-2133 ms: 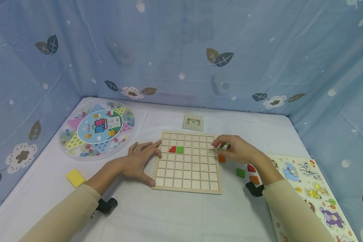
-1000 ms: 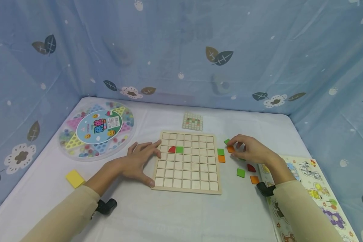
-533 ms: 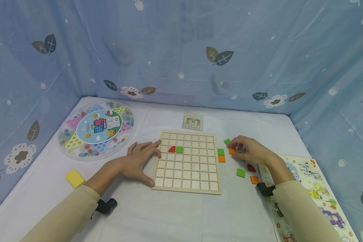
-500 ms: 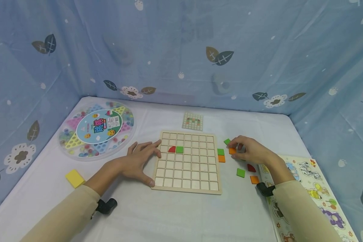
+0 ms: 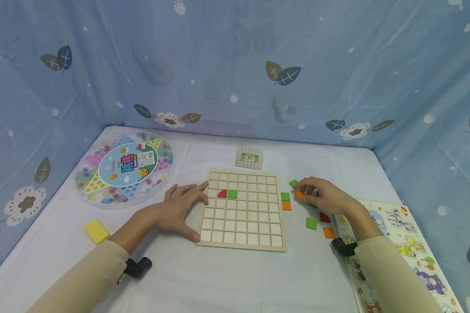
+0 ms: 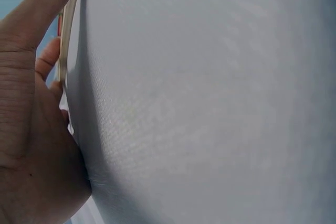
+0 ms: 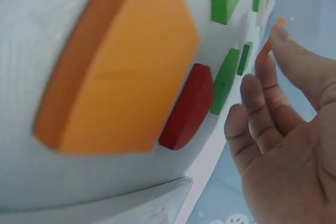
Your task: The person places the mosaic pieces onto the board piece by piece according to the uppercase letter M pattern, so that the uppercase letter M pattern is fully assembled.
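My left hand (image 5: 180,211) rests spread along the left edge of a wooden grid board (image 5: 240,248), thumb at its near corner. In the left wrist view, that hand (image 6: 21,103) touches the board's rim. Two tiles lie in the grid: a red quarter-circle tile (image 5: 222,194) and a green square tile (image 5: 232,194). Right of the board, my right hand (image 5: 325,195) pinches an orange square tile (image 5: 299,194) between thumb and finger. The right wrist view shows this orange tile (image 7: 265,51) tilted and raised off the table. Part of it is hidden by the fingers.
Loose green (image 5: 311,223), red (image 5: 324,217) and orange (image 5: 329,232) tiles lie near the right hand. A pattern card (image 5: 248,157) lies behind the board. At left are a round marble-game box (image 5: 129,165) and a yellow block (image 5: 96,231); an animal puzzle board (image 5: 407,265) lies right.
My right hand has moved right from the board's edge, leaving a green tile beside it, and now pinches an orange tile. My left hand stays on the board.
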Motion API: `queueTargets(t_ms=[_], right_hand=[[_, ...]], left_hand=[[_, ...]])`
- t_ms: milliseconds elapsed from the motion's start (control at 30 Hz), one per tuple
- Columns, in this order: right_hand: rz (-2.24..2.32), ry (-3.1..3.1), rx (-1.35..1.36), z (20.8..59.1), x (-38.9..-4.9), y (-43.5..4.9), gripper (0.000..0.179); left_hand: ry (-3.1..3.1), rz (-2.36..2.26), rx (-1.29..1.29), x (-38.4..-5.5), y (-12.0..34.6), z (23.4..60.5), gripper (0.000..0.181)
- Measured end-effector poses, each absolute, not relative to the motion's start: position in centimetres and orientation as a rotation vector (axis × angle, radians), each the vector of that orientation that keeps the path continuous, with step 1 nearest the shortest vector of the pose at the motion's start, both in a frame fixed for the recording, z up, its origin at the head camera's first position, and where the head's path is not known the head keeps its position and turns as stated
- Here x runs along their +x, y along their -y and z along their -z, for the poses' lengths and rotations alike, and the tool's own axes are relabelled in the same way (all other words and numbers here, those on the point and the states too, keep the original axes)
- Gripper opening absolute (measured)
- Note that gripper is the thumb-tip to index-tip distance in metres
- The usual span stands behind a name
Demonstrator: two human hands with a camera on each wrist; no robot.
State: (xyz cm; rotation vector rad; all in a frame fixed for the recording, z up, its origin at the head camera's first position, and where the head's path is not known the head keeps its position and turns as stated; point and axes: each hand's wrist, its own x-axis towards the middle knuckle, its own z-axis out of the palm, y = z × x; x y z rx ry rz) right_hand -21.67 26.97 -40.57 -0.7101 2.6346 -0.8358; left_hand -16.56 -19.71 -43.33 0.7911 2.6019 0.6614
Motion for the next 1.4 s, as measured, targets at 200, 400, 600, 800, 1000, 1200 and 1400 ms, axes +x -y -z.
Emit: queueTargets(t_ms=[200,400,600,800,1000,1200,1400], right_hand=[[0.976,-2.589,-0.734,40.3,-21.5,-26.9,0.027],[1.059,-2.537,-0.727,40.3,-21.5,-26.8,0.027],[1.12,-2.493,-0.759,40.4,-21.6,-26.6,0.03],[1.168,-2.455,-0.764,40.2,-21.7,-26.1,0.031],[1.211,-2.423,-0.836,40.0,-21.9,-25.2,0.03],[1.219,-2.393,-0.831,39.9,-22.2,-23.8,0.03],[1.245,-2.334,-0.847,40.0,-22.9,-22.0,0.03]], left_hand=[[-2.608,-0.658,0.795,-16.6,19.8,43.4,0.09],[-2.611,-0.655,0.798,-16.6,19.8,43.5,0.091],[-2.614,-0.659,0.799,-16.6,19.9,43.6,0.091],[-2.609,-0.663,0.799,-16.6,19.9,43.6,0.091],[-2.604,-0.661,0.805,-16.8,19.9,43.7,0.091],[-2.598,-0.655,0.794,-16.8,19.9,43.7,0.091],[-2.608,-0.667,0.786,-16.8,19.9,43.6,0.091]])
